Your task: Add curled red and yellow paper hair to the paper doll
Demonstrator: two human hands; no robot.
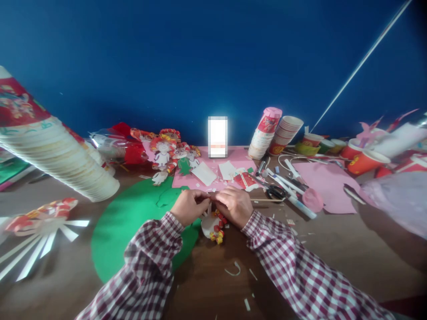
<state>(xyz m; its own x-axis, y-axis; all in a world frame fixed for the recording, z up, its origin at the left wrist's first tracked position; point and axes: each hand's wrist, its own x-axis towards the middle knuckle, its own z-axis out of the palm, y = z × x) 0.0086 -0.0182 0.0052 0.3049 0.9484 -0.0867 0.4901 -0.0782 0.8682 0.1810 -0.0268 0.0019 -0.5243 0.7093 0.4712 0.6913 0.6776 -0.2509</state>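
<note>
My left hand (191,206) and my right hand (233,204) meet over the middle of the table, fingers closed in pinches. Between and below them hangs a small paper cutout (209,226), whitish with curled red and yellow edges. Its upper part is hidden by my fingers, which grip it from both sides. A round green sheet (133,235) lies under and beside my left hand. Black-handled scissors (276,192) rest beyond my right hand, near a thin wooden stick (267,200).
A tall stack of paper cups (80,160) leans at the left; two shorter cup stacks (265,133) stand by the blue wall. Paper figures (163,153) are heaped at the back. Pens (300,205), pink sheets (328,186) and orange cups (367,162) lie right. Paper scraps (247,304) litter the front.
</note>
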